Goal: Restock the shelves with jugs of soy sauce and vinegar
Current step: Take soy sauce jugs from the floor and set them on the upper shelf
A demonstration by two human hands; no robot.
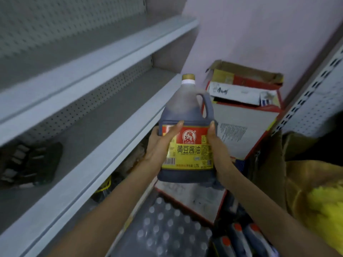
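A dark soy sauce jug (187, 115) with a gold cap and a red and yellow label is held upright in the air between both hands. My left hand (159, 145) grips its left side, thumb across the label. My right hand (219, 149) grips its right side, below the handle. The jug hangs just right of the front edge of a grey metal shelf (104, 145). That shelf's board is bare near the jug.
An upper shelf (111, 52) runs above. Dark packets (31, 164) lie at the shelf's left. Open cartons (246, 115) stand against the pink wall behind the jug. Below are shrink-wrapped bottles (163, 225), dark bottles with orange caps (239, 238), and a brown box (297, 164) at the right.
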